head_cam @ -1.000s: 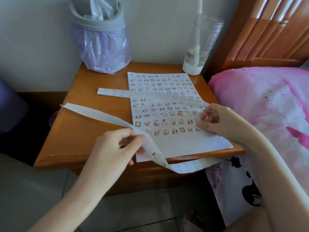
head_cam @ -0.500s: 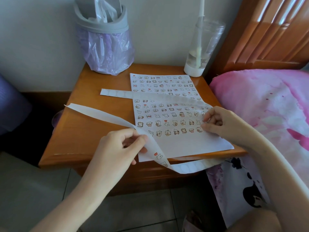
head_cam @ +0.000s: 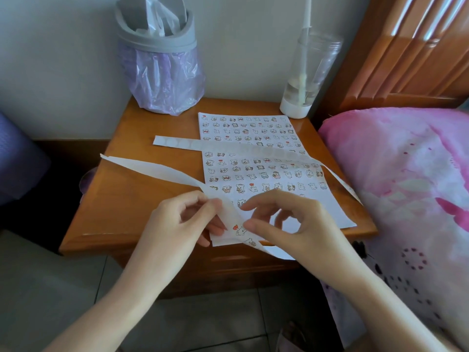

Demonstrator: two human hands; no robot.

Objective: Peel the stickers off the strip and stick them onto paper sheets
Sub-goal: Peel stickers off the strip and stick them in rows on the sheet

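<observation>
Shift: right hand point(head_cam: 291, 224) off sticker-covered white paper sheet point(head_cam: 317, 207), now at long white backing strip point(head_cam: 157, 171), thumb-forefinger narrowly apart, empty; left hand point(head_cam: 182, 219) pinches strip. Next peel likely.

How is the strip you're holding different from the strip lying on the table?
The held strip carries cartoon stickers near the left hand; the lying strip shows only empty round outlines. The held strip is lifted and twisted in the air, pinched by that hand; the lying strip rests flat across the table and the paper sheets. Both are long, narrow and white.
</observation>
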